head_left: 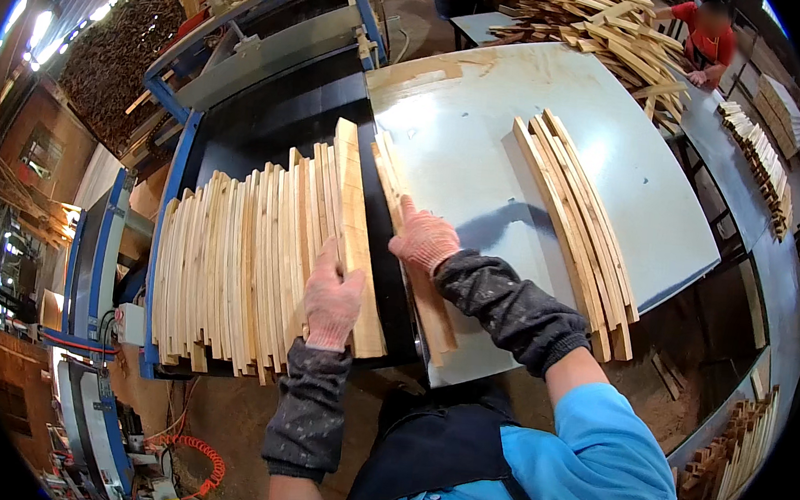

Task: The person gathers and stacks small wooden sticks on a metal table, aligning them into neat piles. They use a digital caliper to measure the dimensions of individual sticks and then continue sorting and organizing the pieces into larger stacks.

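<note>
My left hand [332, 299], in a pinkish work glove, is closed at the right end of a long row of wooden strips [239, 266] standing side by side. Its fingers and thumb grip a taller, wider wooden board [356, 237] that leans at the end of that row. To the right, across a narrow dark gap, my gloved right hand [424, 240] is closed around a wooden strip [431, 314] at the edge of the pale tabletop. Part of that strip is hidden under the hand. Several curved strips [576, 226] lie together farther right.
The row rests on a black machine bed [239, 148] with a blue frame [162, 260]. A pale metal table [496, 98] adjoins it. Beyond lies a heap of loose wood pieces [605, 26], with a person in red [703, 39] beside it. A coiled red hose [209, 465] hangs lower left.
</note>
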Available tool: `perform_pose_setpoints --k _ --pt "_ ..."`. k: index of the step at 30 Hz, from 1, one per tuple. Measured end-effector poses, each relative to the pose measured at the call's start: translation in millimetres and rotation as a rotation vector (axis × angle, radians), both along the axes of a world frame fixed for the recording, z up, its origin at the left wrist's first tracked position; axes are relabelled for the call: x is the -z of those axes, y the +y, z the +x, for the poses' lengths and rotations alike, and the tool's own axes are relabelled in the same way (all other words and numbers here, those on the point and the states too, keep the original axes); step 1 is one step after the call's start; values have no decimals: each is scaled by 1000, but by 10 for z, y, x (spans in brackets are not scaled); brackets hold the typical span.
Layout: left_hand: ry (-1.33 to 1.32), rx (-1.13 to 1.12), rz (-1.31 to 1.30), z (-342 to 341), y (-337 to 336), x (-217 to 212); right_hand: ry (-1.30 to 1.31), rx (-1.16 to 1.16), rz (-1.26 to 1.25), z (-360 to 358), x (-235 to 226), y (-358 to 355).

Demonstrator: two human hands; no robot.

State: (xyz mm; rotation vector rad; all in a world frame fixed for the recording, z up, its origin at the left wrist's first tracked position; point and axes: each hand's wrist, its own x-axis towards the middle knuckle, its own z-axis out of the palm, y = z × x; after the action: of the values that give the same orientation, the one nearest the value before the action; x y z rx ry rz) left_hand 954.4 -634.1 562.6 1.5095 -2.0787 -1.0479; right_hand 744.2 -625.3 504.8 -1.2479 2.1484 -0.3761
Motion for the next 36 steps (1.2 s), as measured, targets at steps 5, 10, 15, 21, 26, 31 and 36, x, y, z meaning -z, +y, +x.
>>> perform_pose_setpoints --k 5,10,15,21,26,31,36 --pt "423 -162 137 641 234 115 -48 -63 -7 526 181 -471" --pt "781 -225 290 905 444 350 -138 -113 -153 386 398 -330" --pt "799 -221 326 994 600 415 -414 0 -331 470 137 -5" --pt "645 -22 299 937 870 261 -1439 240 -530 206 -154 38" --pt "499 128 426 996 1045 200 -1565 461 -745 201 -365 175" --pt "439 237 524 1039 1128 272 -1706 420 -794 322 -491 468" --pt "545 245 800 1017 1239 135 -1928 300 -873 403 -445 537"
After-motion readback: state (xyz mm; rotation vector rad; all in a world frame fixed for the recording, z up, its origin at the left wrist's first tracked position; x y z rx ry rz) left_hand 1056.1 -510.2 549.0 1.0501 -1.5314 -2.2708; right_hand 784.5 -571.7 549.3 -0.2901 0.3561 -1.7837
